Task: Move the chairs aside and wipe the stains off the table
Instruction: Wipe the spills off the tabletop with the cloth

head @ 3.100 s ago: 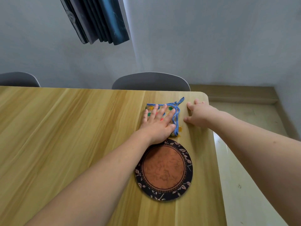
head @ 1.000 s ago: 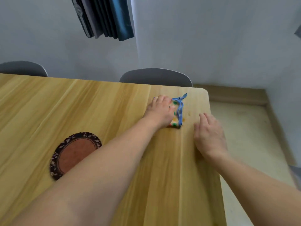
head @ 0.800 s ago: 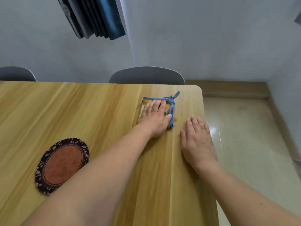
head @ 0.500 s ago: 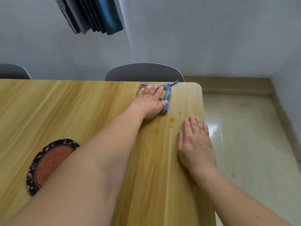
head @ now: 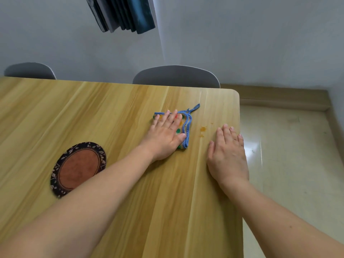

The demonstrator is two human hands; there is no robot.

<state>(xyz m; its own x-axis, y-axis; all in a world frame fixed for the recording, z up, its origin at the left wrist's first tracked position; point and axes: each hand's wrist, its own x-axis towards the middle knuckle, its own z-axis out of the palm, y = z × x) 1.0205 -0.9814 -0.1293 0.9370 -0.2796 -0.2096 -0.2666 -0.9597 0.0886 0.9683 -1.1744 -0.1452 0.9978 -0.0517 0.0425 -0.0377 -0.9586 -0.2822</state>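
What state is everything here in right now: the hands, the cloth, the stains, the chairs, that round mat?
Left hand: flat, pressing the cloth.
Right hand: flat on the table, fingers straight.
Cloth: folded, under the left hand.
Orange stains: unwiped, between cloth and right hand.
Round mat: lying flat.
Two chairs: at the far edge.

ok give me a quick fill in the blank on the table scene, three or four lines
1. The left hand presses flat on the ____.
2. The orange stain lies between the cloth and the ____ hand.
3. The right hand rests flat on the bare ____.
4. The round mat lies on the ____ side of the left forearm.

Missing words: cloth; right; table; left
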